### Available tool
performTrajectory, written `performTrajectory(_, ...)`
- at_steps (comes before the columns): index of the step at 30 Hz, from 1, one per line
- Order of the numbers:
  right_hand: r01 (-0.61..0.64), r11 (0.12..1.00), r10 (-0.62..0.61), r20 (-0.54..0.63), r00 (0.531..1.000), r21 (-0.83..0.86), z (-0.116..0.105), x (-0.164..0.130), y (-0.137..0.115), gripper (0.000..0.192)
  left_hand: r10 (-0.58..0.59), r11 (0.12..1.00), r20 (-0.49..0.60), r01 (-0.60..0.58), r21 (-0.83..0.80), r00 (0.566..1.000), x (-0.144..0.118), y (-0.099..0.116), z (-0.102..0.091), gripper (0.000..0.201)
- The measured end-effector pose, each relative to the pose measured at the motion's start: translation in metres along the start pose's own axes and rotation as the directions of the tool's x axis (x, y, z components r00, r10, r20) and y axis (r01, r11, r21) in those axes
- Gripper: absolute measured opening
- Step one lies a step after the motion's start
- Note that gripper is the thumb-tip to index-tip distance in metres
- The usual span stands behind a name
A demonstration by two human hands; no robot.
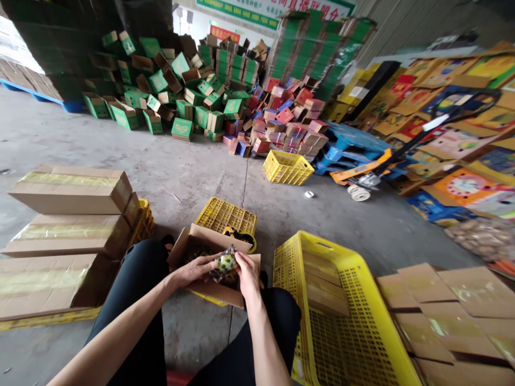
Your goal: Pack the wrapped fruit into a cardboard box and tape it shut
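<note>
Between my two hands is a small clear plastic pack (226,261) with yellow-green and dark patches. What is inside it I cannot make out. My left hand (198,269) grips it from the left, and my right hand (247,272) holds its right side. Right under them stands an open cardboard box (219,292) between my knees, its flaps up. Dark, shiny contents show inside, partly hidden by my hands. The box rests on something yellow, of which only an edge shows. Just beyond it, a tape dispenser (241,234) lies on an upturned yellow crate (225,215).
Taped cartons (68,230) are stacked at my left. A large yellow crate (354,321) at my right holds flat cardboard, with more cartons (446,316) beyond. Farther off are another yellow crate (287,167), a pallet jack (374,171), blue pallets (354,139) and heaped green boxes (181,128).
</note>
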State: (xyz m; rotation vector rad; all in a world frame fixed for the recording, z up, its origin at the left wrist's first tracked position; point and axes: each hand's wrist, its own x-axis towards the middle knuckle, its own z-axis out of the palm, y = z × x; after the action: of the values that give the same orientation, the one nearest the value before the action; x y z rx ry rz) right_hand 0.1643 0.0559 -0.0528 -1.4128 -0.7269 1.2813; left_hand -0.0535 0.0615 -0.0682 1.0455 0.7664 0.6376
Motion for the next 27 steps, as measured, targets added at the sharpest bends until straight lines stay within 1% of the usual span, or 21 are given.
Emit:
performTrajectory(2,0.014,1.000,-0.013,-0.010,1.000,0.023,0.000,0.001,0.002,0.054,0.006,1.000,0.012,-0.006,-0.004,1.000,0.000,0.001,0.001,0.077)
performTrajectory(4,0.035,0.998,-0.036,0.007,0.999,0.048,0.000,0.002,0.003,0.054,0.037,0.999,0.047,-0.036,-0.013,0.998,0.000,0.005,0.002,0.074)
performTrajectory(7,0.053,0.996,-0.055,0.027,0.998,0.065,0.001,0.001,0.003,0.050,0.085,0.994,0.090,-0.078,-0.075,0.992,-0.002,0.010,0.002,0.073)
performTrajectory(11,0.031,0.993,-0.035,0.032,0.999,0.111,0.004,-0.002,-0.003,0.046,0.063,0.980,0.032,-0.056,-0.189,0.997,-0.003,0.011,0.001,0.073)
performTrajectory(13,0.012,0.991,-0.022,0.079,0.997,0.130,0.006,-0.004,-0.007,0.046,0.047,0.976,-0.005,-0.047,-0.213,0.999,-0.003,0.009,0.000,0.071)
performTrajectory(16,-0.031,0.990,0.004,0.191,0.982,0.139,0.008,-0.007,-0.011,0.048,0.038,0.972,-0.085,-0.057,-0.229,0.996,-0.003,0.008,-0.001,0.068)
performTrajectory(18,-0.043,0.988,0.011,0.210,0.978,0.150,0.008,-0.007,-0.010,0.051,0.038,0.969,-0.124,-0.067,-0.239,0.992,-0.002,0.007,0.000,0.068)
performTrajectory(22,-0.014,0.986,-0.005,0.118,0.993,0.165,0.005,-0.004,-0.006,0.054,0.032,0.949,-0.180,-0.086,-0.304,0.983,0.002,0.006,0.002,0.071)
performTrajectory(25,0.007,0.990,-0.014,0.052,0.999,0.144,0.003,-0.001,-0.003,0.053,0.035,0.917,-0.262,-0.135,-0.374,0.964,0.005,0.003,0.002,0.072)
performTrajectory(27,0.007,0.991,-0.011,0.030,0.999,0.134,0.003,-0.001,-0.004,0.051,0.040,0.905,-0.302,-0.163,-0.392,0.952,0.006,0.002,0.001,0.069)
